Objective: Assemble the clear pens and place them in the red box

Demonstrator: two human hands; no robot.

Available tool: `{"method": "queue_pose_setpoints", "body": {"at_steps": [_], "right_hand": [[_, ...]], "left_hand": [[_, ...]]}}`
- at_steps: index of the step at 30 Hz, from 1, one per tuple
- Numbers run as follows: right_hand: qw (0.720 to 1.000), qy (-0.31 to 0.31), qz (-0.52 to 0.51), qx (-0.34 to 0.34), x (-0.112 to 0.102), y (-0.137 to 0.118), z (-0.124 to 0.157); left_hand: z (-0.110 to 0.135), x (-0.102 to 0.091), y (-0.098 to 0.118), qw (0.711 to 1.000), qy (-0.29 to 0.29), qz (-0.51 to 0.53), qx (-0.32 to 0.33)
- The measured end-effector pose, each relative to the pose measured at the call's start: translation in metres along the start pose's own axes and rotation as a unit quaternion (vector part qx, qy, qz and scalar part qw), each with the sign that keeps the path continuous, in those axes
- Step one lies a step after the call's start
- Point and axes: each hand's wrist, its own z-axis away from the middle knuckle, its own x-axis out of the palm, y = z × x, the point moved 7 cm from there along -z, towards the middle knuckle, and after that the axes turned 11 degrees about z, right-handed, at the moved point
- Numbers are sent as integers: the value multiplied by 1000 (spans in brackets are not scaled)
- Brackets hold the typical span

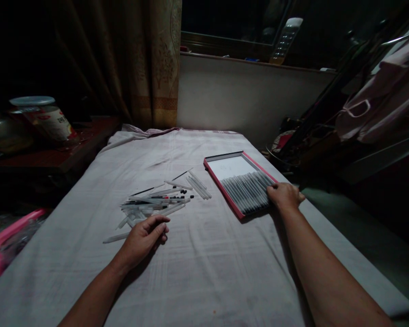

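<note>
A shallow box with red sides lies on the cloth, its lower part filled with a row of pens that have clear barrels and dark ends. My right hand grips the box's right edge, thumb over the rim and fingers partly hidden on the outer side. To the left is a loose pile of pen parts: clear tubes, black refills, dark caps and a reddish piece. Beside the pile's near side rests my left hand, its fingers loosely bent, with nothing visible in them.
A pale checked cloth covers the table. On the left, a dark red side table bears a lidded plastic jar. A pink plastic item lies low at left. Behind are a curtain and a bottle on the sill.
</note>
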Motion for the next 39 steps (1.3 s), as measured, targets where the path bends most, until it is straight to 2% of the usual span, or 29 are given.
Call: {"method": "queue_pose_setpoints", "body": {"at_steps": [8, 10, 12, 15, 17, 20, 23, 25, 28, 33, 39], "right_hand": [[996, -86, 28, 4, -8, -1, -6], [997, -76, 24, -3, -15, -4, -5], [999, -20, -5, -38, -29, -16, 0], [980, 92, -93, -149, -56, -56, 24], [947, 117, -147, -259, -69, -98, 53], [901, 76, -155, -399, -74, -166, 103], [877, 29, -109, -468, -66, -217, 141], [880, 23, -76, -469, -59, -236, 151], [892, 24, -43, -450, -51, -247, 152], [905, 27, -61, -420, -46, -241, 152], [911, -2, -52, -409, -39, -240, 152]], "left_hand": [[-2, -4, -6, 1000, 3, 4, -12], [-1, -5, -6, 1000, 8, 8, -18], [-1, -7, -6, 1000, 16, 17, -19], [-2, -11, -2, 999, 34, 28, -8], [-3, -15, 1, 998, 46, 30, 1], [-4, -22, 4, 997, 64, 32, 20], [-4, -28, 5, 997, 74, 28, 23], [-3, -30, 4, 997, 75, 24, 17], [-2, -29, 4, 997, 74, 17, 16], [-1, -25, 8, 995, 76, -14, 60], [1, -17, 8, 991, 40, -71, 110]]}}
